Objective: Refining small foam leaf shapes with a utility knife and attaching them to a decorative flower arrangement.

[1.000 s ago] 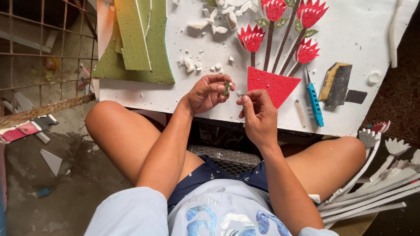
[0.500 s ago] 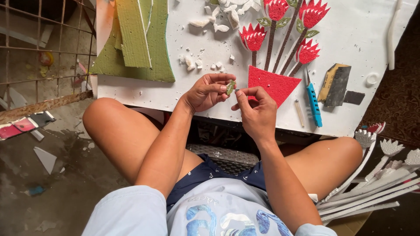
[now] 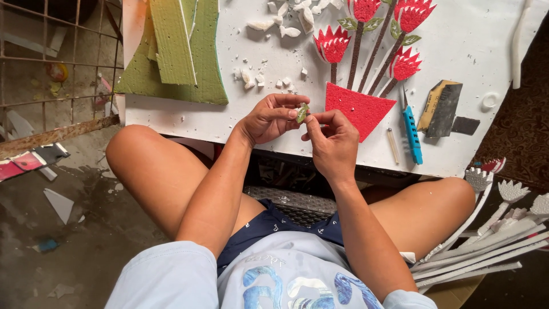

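While you sit cross-legged at the white foam board (image 3: pixel 469 46), the far left shows a rusty wire grid (image 3: pixel 57 74) over the concrete floor, then a stack of green foam sheets (image 3: pixel 171 51) lying on the board's left corner. White foam scraps (image 3: pixel 251 77) are scattered just right of that stack. Now your left hand (image 3: pixel 269 119) comes in, thumb and fingers pinched together on one end of a small green foam leaf (image 3: pixel 302 113). That leaf sits right between both hands, just above the board's near edge. Your right hand (image 3: pixel 331 140) meets it from the other side, fingertips closed on the same piece, so both hands touch across it. Just right of them, the red foam vase (image 3: pixel 359 109) lies flat, brown stems rising to red flowers (image 3: pixel 334 43). Further right, a blue craft knife (image 3: pixel 410 127) lies beside a sanding block (image 3: pixel 440 109). Off the board's edge at far right, unpainted white foam flowers (image 3: pixel 509 191) lie in a bundle.
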